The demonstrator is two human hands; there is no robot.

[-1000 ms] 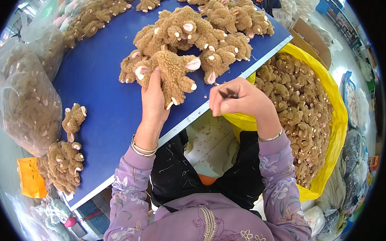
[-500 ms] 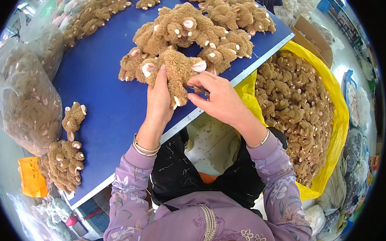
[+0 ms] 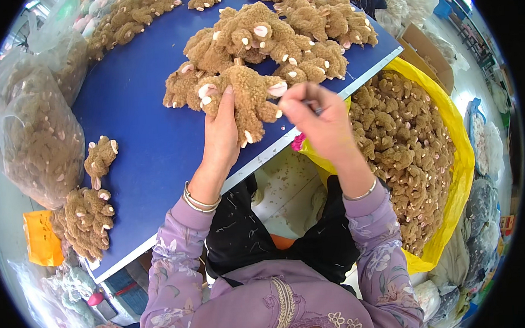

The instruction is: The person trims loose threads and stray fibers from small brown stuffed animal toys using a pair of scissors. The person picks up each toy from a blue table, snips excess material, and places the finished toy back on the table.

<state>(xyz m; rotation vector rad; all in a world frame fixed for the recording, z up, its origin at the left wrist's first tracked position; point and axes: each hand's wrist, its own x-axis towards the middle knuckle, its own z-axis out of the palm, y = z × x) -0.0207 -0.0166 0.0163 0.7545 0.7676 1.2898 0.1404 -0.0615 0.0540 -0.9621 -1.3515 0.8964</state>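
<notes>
My left hand [image 3: 221, 133] grips a brown fleecy plush animal skin [image 3: 248, 100] with pink-lined ears and pale paw tips, thumb on top. It lies over the table's near edge, just in front of a heap of similar plush pieces [image 3: 257, 32]. To its right, my closed right hand [image 3: 325, 123] is slightly blurred, its fingers close to the plush's ear and paw. A small dark metal tool [image 3: 317, 110] shows between those fingers, mostly hidden. Something bright pink [image 3: 298, 142] hangs below that hand.
The blue table [image 3: 144, 128] has a metal edge strip. A yellow sack [image 3: 465, 173] full of brown plush pieces stands at the right. Small plush pieces [image 3: 89, 221] lie at the table's left edge, near a clear plastic bag [image 3: 38, 133] of more. An orange packet [image 3: 43, 238] is beside them.
My right hand has pulled up and right, away from the plush's lower part, and turned; the pink thing now shows. My left hand and the plush have shifted slightly right.
</notes>
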